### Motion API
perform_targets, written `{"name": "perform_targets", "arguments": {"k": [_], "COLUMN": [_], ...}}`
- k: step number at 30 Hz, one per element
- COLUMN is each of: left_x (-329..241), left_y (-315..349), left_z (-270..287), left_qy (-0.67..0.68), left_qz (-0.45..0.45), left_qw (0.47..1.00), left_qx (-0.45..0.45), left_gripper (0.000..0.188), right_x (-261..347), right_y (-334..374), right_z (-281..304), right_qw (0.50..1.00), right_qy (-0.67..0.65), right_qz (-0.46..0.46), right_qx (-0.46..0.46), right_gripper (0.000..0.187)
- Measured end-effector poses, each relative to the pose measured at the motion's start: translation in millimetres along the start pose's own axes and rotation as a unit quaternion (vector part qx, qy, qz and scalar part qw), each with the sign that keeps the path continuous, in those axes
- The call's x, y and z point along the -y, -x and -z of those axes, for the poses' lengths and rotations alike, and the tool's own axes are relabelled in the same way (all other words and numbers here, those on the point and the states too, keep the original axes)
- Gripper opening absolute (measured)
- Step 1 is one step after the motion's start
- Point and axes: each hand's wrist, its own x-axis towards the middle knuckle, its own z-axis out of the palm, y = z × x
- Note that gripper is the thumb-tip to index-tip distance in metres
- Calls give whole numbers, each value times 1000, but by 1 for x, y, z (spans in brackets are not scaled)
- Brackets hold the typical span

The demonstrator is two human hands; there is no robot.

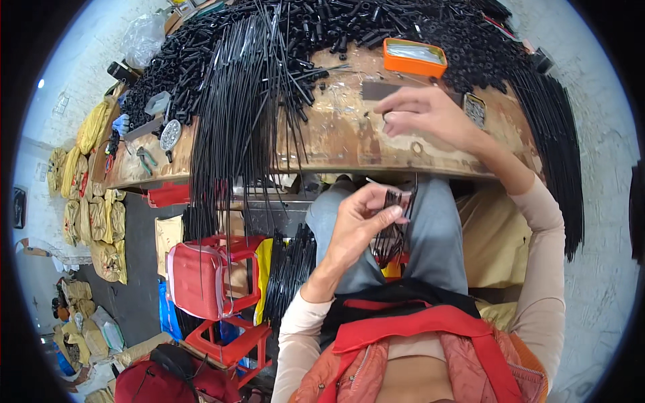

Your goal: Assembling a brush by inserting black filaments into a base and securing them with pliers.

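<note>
Over my lap, my left hand point(366, 223) is closed around a bundle of thin black strips point(390, 245). Their upper ends stick out between thumb and fingers, and the rest hangs down between my knees. My right hand point(433, 117) is raised above the wooden table point(336, 144), its fingers bent toward the thumb. A tiny dark spot shows at those fingertips; it is too small to name. Beneath that hand lies a dark flat plate point(377, 91), partly covered by it. A small ring point(416, 147) rests near the table's front edge.
Long black strips point(245, 114) overhang the table at left, more point(554, 141) at right. Black tubular parts point(336, 20) pile up behind. An orange box point(414, 58), a small tin point(474, 111) and pliers point(146, 160) lie on the table. A red stool point(201, 279) stands left.
</note>
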Motion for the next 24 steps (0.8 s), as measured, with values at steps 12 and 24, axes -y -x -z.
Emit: {"name": "perform_targets", "arguments": {"k": [12,24], "left_x": [-12,-8], "left_y": [26,47], "left_z": [-74,-109], "left_qy": [-34,-44], "left_qz": [-12,-22], "left_qw": [995,997], "left_qx": [90,65], "left_gripper": [37,28], "right_x": [48,55], "right_y": [162,207], "right_z": [-31,-32], "right_qw": [998,996], "right_qy": [6,38], "right_qz": [44,38], "right_qx": [-47,-74], "right_gripper": [13,11]}}
